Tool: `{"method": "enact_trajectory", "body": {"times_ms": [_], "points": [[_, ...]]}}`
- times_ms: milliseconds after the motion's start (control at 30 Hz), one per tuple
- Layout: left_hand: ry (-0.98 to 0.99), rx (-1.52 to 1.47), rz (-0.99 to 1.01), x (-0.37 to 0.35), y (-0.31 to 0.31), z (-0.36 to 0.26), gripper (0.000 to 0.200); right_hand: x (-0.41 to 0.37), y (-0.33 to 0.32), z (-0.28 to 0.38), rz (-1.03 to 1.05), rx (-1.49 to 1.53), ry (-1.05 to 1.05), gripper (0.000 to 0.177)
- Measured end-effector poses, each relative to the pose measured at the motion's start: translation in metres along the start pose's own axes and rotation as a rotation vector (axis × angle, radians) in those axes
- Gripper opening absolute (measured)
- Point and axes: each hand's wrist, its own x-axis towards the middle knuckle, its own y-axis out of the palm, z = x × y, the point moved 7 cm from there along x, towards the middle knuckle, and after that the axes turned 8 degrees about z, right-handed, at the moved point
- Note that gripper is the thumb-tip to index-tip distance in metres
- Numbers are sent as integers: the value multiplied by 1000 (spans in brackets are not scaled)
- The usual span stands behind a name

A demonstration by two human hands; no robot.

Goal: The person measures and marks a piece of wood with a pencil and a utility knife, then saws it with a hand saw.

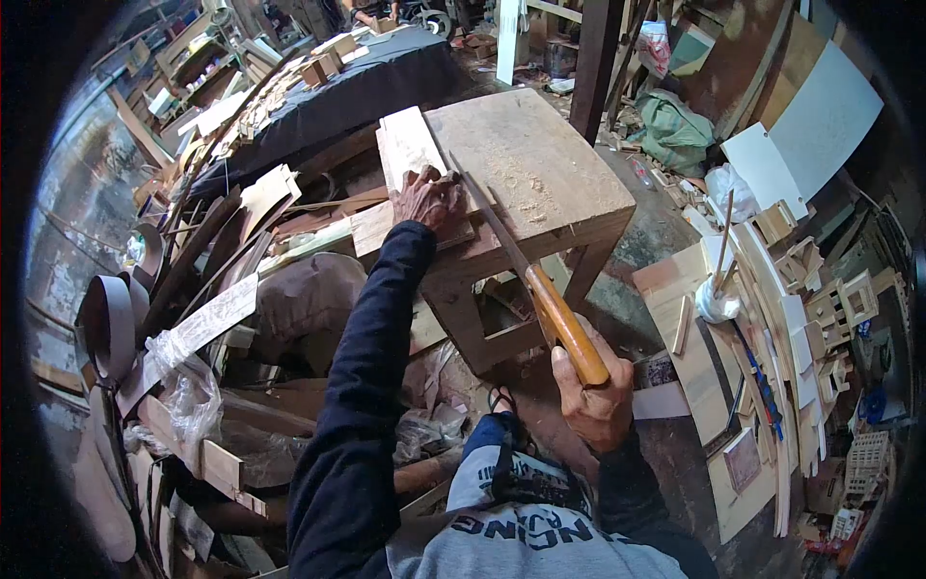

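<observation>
My right hand is closed round the orange-brown wooden handle of a handsaw. The saw's narrow blade slants up and away over the near edge of a wooden worktable, alongside a pale wooden board. Bent fingers of my left hand press and grip the board on the table's left side. Other wood pieces lie under and beside that hand. Sawdust is scattered right of the blade. Where the teeth meet the wood is too small to make out.
Scrap wood and plastic wrap crowd the left floor. A dark-covered table bears wood pieces behind. At right are stacked boards, small wooden frames and a green sack. A dark post stands beyond the worktable.
</observation>
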Motion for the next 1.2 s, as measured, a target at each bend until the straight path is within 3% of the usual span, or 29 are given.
{"method": "enact_trajectory", "body": {"times_ms": [167,267,300,433,633,867,933,1067,1200], "points": [[28,-85,-41,22,22,26,27,0,1,-1,-9,15,1,41],[-103,2,67,27,4,13,22,0,2,1,-5,4,-6,42],[-94,29,13,38,15,23,20,1,2,2,-7,2,6,42],[-364,-10,116,61,42,51,33,-2,0,0,-51,57,25,42],[-439,-96,140,56,40,53,36,-2,-4,3,-112,82,13,36],[-438,-147,197,54,33,48,33,0,-1,0,-89,17,-48,40],[-432,-160,209,54,34,48,33,1,-2,2,-61,44,17,41],[-247,72,-74,55,28,43,44,1,-4,5,-47,53,51,41],[-294,59,-50,52,22,40,43,1,-4,5,-74,54,-21,40]]}}
